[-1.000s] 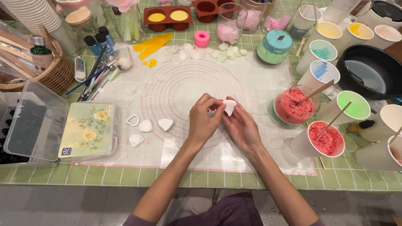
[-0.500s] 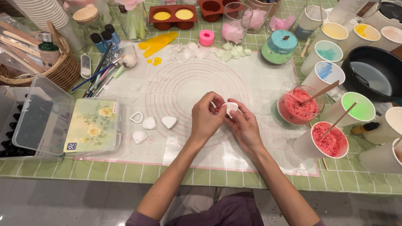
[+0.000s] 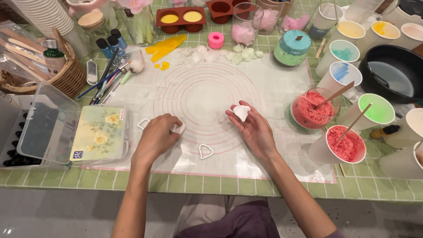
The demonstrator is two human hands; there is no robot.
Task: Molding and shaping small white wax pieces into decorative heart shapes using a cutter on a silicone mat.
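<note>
My right hand [image 3: 252, 128] holds a white petal-shaped piece [image 3: 241, 112] at its fingertips, a little above the translucent mat [image 3: 207, 94] with pink rings. My left hand [image 3: 155, 137] rests on the mat further left, its fingers closed over a white petal piece [image 3: 178, 128] lying there. A white petal-shaped cutter ring [image 3: 205, 151] lies on the mat between my two hands. A second cutter ring [image 3: 143, 123] sits just left of my left hand, partly hidden by it.
Clear boxes, one with a yellow-flower card [image 3: 98, 132], stand at the left beside a wicker basket [image 3: 66, 75]. At the right are paper cups [image 3: 340, 144] of coloured wax with sticks and a black pot [image 3: 390, 72]. Silicone moulds [image 3: 180, 18] and petals line the back.
My left hand let go of the piece and moved left down onto the petal pieces on the mat. A cutter ring now lies between my hands. My right hand keeps the white piece.
</note>
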